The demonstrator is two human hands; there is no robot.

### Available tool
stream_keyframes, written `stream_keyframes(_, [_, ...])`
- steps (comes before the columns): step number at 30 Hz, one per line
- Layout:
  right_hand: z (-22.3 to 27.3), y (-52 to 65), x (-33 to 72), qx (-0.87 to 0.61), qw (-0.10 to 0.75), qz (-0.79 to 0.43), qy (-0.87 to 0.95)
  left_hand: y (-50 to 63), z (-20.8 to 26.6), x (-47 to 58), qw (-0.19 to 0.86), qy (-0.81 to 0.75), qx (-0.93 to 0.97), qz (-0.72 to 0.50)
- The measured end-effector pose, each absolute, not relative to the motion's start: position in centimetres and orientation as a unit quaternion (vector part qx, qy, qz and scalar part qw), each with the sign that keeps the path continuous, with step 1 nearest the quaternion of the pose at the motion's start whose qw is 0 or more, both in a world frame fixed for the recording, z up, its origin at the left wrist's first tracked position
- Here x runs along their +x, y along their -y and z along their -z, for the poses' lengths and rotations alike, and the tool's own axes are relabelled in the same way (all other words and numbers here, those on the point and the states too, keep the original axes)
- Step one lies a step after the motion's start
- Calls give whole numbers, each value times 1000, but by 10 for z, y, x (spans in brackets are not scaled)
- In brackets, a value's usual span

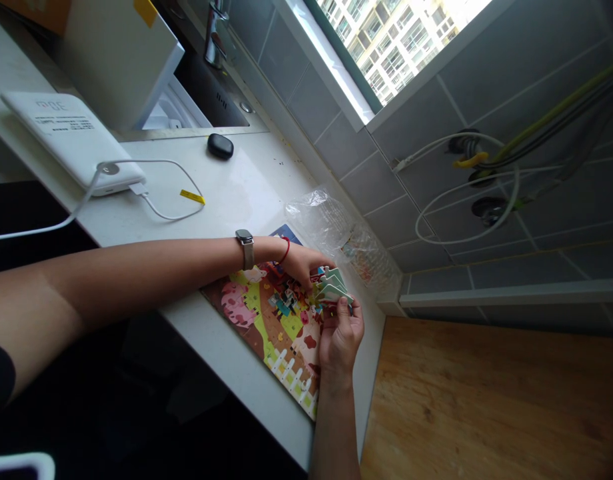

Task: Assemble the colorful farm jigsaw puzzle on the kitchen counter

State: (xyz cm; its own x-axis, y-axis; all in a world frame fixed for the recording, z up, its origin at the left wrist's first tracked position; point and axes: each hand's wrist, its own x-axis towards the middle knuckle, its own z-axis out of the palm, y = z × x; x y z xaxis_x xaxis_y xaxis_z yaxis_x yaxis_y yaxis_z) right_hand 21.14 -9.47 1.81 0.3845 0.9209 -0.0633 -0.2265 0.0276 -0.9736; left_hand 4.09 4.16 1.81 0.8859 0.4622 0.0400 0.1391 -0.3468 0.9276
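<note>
A farm-scene jigsaw board [266,327], showing a pink pig, a cow and a white fence, lies on the counter under both hands. My right hand [340,337] grips a small fan of puzzle pieces [333,288] with pale green backs, its thumb pressed on the nearest one. My left hand [302,265], with a watch [245,248] and a red string bracelet [286,249] on its wrist, reaches to the fan's far side. Its fingers close around a red and blue puzzle piece at the fan's edge. Several loose puzzle pieces [285,301] lie on the board.
Behind the board lies crumpled clear plastic packaging [321,215]. A white power bank [74,140] with a white cable [179,218] and a small black case [220,146] rest on the counter [256,180]. Beyond are a sink [219,100], faucet [214,40] and tiled wall.
</note>
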Motion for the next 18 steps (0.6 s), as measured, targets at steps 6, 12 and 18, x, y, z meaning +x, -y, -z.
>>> stream_keyframes(6, [-18,93,217,-550,625,-468,297,-39,-15,43,598,-180,768,-142])
stream_keyframes(12, [-18,92,219,-546,645,-451,288,-39,-17,43,599,-203,763,-133])
stream_keyframes(18, [-20,93,221,-542,663,-408,315,-39,-15,44,580,-205,776,-139])
